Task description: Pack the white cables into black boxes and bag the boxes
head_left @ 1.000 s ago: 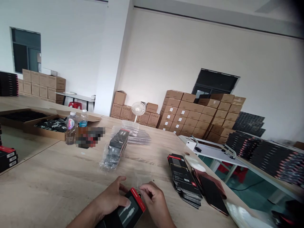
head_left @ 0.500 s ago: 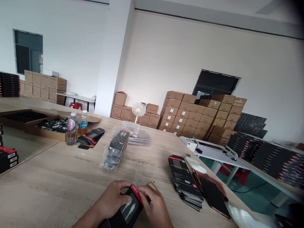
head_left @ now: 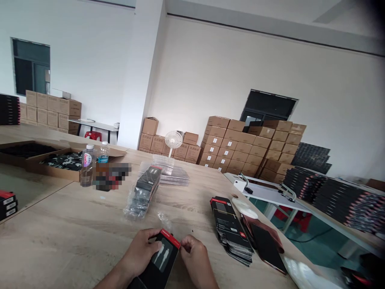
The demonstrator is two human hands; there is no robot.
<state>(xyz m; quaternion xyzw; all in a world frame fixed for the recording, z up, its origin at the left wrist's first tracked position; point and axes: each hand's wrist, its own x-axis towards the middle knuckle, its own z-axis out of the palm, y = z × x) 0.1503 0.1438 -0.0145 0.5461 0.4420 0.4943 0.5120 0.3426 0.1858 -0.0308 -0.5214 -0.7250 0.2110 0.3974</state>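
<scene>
So, a black box (head_left: 164, 265) with a red end is being gripped by the left hand (head_left: 140, 252), thumb pressed over the printed cable plugs. It's held at a slant above the near part of the table (head_left: 72, 245). The right hand (head_left: 195, 257) is curled up at the box's red corner; whether anything is pinched there can't be made out. Some clear film (head_left: 164, 220) is seen just past the box. Farther back, bagged boxes (head_left: 146, 190) are piled up, and to the right a black stack (head_left: 231, 230) is set beside a phone (head_left: 267, 247).
</scene>
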